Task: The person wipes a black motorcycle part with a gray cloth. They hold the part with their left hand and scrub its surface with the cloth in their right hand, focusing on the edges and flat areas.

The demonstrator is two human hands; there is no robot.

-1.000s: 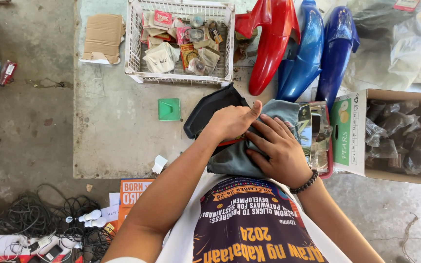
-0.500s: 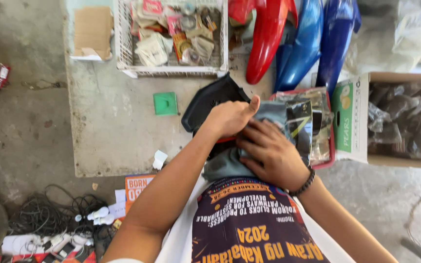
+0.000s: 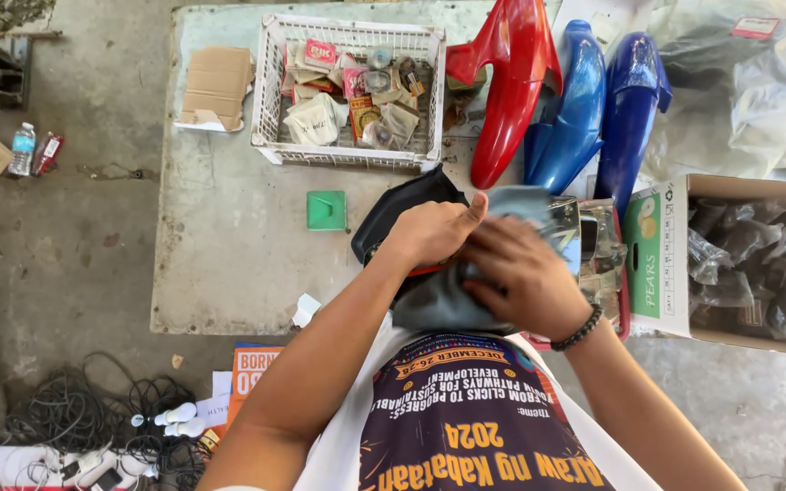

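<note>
Both hands work on a grey cloth (image 3: 438,305) at the near edge of a worn table (image 3: 229,236). My left hand (image 3: 431,232) is closed in a fist on the cloth's upper part, thumb sticking up. My right hand (image 3: 518,273), with a dark bead bracelet at the wrist, lies over the cloth just right of the left hand, fingers curled onto the fabric and motion-blurred. A black curved part (image 3: 391,216) pokes out from under the cloth on the left. Clear plastic packets (image 3: 598,245) sit right of the hands.
A white basket (image 3: 270,109) of small packets stands at the back. Beside it lean a red fairing (image 3: 511,82) and two blue fairings (image 3: 593,109). There is a green box (image 3: 327,210), a piece of cardboard (image 3: 216,86), an open carton (image 3: 748,191) of wrapped parts, and cables (image 3: 93,418) on the floor.
My right hand has slid up and to the right over the cloth. My left hand stays clenched on it, thumb now raised. The view has shifted slightly.
</note>
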